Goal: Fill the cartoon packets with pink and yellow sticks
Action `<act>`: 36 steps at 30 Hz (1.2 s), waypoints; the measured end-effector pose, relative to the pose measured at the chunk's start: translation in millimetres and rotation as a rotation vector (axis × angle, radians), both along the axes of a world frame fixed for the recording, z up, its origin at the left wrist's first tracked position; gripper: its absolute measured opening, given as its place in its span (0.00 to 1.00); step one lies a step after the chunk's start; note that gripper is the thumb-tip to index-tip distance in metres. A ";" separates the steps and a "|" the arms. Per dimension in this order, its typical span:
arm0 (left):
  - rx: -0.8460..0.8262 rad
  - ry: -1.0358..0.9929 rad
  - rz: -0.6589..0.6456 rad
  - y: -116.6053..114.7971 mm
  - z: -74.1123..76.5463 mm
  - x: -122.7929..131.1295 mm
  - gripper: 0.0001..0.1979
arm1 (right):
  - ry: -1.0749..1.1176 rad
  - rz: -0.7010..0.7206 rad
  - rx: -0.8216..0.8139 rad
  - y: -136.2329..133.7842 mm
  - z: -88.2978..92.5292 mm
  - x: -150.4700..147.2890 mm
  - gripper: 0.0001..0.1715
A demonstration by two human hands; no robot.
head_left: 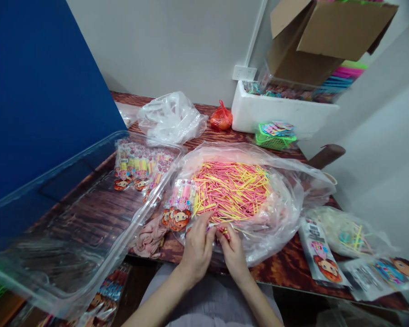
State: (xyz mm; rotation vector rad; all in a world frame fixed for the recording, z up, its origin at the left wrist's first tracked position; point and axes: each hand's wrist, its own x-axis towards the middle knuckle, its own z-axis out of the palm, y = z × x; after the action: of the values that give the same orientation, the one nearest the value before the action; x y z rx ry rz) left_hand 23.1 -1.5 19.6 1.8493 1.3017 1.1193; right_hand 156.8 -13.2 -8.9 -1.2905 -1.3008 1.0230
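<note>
My left hand [197, 250] and my right hand [233, 254] are close together at the table's front edge. Between the fingers of my right hand show the ends of a few pink and yellow sticks [224, 232]. The fingers of my left hand are curled beside them; what they pinch is hidden. Just beyond both hands, a large clear plastic bag [286, 222] lies spread around a heap of thin pink and yellow sticks [233, 188]. Left of the heap, printed stick packets [181, 204] with a cartoon face lie overlapped, near my left hand.
A clear plastic bin [150, 200] at left contains filled packets [139, 170]. A crumpled cloth [151, 238] lies beside it. Behind are a white plastic bag [172, 118], a red bag [221, 118], a green basket [274, 141] and a foam box [279, 111]. Printed pouches [322, 254] lie right.
</note>
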 end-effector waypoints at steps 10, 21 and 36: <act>0.124 0.092 -0.174 -1.3 -6.8 3.0 0.24 | -0.083 0.037 0.086 0.5 -4.0 4.3 0.16; 0.164 0.562 -0.158 16.3 -17.9 5.6 0.08 | -0.050 0.006 0.096 4.3 20.4 19.5 0.12; 0.145 0.818 -0.024 58.5 -9.1 25.6 0.06 | -0.065 -0.030 0.133 8.2 40.1 29.0 0.12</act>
State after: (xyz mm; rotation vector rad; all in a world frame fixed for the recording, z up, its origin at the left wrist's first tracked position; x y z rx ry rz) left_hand 48.7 57.0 10.5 2.5565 1.6333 0.4308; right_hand 185.8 -5.0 31.3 -1.2473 -1.3714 0.8654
